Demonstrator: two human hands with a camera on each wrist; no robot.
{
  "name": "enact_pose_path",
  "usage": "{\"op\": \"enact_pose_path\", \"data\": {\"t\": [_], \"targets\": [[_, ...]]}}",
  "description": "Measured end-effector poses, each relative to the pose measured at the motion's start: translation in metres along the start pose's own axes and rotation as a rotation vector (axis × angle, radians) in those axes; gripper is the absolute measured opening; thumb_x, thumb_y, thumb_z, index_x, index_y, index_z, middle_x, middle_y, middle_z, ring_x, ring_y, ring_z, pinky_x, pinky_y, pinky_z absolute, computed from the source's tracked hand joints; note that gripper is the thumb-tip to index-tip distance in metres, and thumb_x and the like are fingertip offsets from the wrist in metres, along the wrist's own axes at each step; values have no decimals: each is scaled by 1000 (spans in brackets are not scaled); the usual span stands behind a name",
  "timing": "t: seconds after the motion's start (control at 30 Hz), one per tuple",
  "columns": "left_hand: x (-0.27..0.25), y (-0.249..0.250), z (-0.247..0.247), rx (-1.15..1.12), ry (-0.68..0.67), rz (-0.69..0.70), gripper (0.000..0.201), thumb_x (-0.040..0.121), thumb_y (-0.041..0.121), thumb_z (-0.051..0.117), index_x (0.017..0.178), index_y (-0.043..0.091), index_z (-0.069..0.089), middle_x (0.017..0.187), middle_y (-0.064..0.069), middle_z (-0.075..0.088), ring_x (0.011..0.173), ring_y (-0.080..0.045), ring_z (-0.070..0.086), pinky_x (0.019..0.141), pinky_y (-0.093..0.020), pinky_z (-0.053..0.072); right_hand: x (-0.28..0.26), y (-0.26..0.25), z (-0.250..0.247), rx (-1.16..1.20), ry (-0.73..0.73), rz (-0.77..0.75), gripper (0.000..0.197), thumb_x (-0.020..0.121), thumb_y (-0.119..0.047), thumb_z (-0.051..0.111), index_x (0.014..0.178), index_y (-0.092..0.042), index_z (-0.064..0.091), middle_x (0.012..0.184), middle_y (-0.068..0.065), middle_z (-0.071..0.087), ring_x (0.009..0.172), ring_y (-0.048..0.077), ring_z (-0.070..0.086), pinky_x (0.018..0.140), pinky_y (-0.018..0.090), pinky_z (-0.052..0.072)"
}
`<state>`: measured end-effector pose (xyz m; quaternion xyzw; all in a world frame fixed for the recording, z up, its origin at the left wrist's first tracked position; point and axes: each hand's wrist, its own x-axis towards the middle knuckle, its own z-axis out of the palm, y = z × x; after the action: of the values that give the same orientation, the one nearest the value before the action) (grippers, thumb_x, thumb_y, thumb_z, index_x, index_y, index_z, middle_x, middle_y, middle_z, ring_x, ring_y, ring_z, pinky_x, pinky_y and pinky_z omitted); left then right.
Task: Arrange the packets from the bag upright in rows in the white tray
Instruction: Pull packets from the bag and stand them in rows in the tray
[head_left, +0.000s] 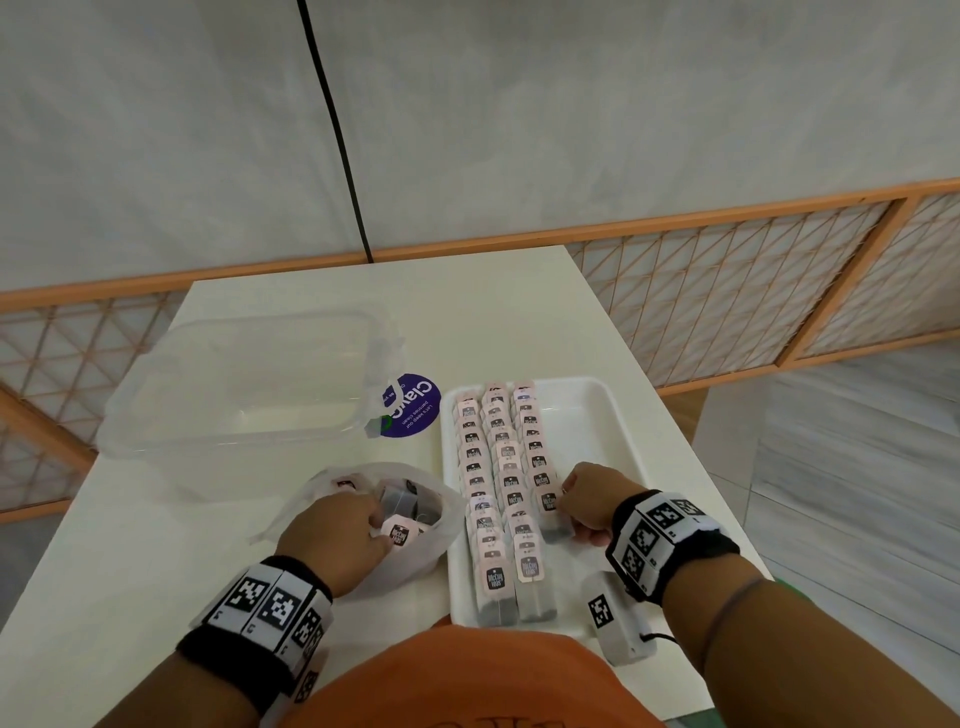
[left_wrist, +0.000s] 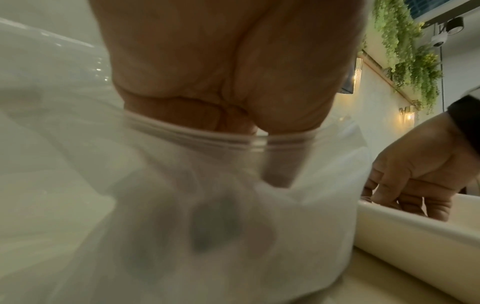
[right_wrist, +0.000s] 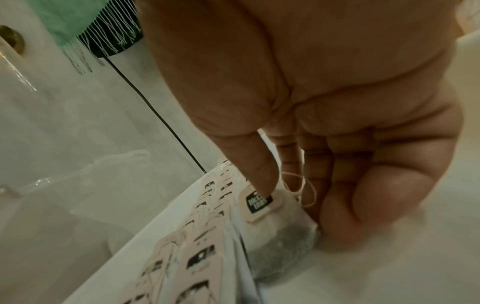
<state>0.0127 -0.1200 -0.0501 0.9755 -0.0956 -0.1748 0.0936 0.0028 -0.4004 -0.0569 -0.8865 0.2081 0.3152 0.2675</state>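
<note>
A white tray (head_left: 597, 431) holds three rows of upright tea packets (head_left: 501, 467) with pink tags. My right hand (head_left: 569, 512) pinches the front packet (head_left: 549, 512) of the right-hand row. The right wrist view shows my thumb (right_wrist: 262, 181) on its tag and my fingers behind the packet (right_wrist: 280, 236). My left hand (head_left: 376, 527) reaches into the frosted plastic bag (head_left: 415, 566) left of the tray, fingers curled about a pink-tagged packet (head_left: 399, 534). In the left wrist view the bag (left_wrist: 130, 205) hides those fingers, and dark packets show through it.
A clear plastic box (head_left: 244, 384) sits at the back left, with a round purple sticker (head_left: 410, 405) beside it. A white marker block (head_left: 618, 618) lies by the tray's front right corner. The table's right edge runs close to the tray.
</note>
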Motion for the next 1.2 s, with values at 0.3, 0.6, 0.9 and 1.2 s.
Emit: {"op": "enact_pose_path", "data": {"t": [0.3,0.6,0.9,1.2], "targets": [[-2,-3,3,-191,57,50,8,84,27,60,76,28,58,80,9,62,77,-11,59,66,-22,45,-17,-11,-3,-7,231,-191,30,93,-30,51,118,-15,47,107,4,61,90,19,55,72,26,40],[0,2,11,-134,32,151,14,78,34,71,76,31,58,82,11,52,79,-10,52,69,-22,39,-44,-36,5,76,180,-483,23,91,-37,54,110,-25,53,95,-4,64,83,12,59,73,24,47],[-8,-2,3,-397,72,188,21,80,20,71,70,24,53,71,7,59,64,-7,52,55,-14,36,-53,-40,11,71,197,-643,13,92,-33,55,101,-25,60,82,-13,59,70,1,52,69,18,41],[-33,8,-40,-1012,53,236,19,60,32,71,67,23,54,73,-4,69,65,-13,62,62,-33,51,-70,-61,15,197,208,-926,45,84,-39,69,126,-39,53,111,-20,56,83,5,57,74,11,44]]}}
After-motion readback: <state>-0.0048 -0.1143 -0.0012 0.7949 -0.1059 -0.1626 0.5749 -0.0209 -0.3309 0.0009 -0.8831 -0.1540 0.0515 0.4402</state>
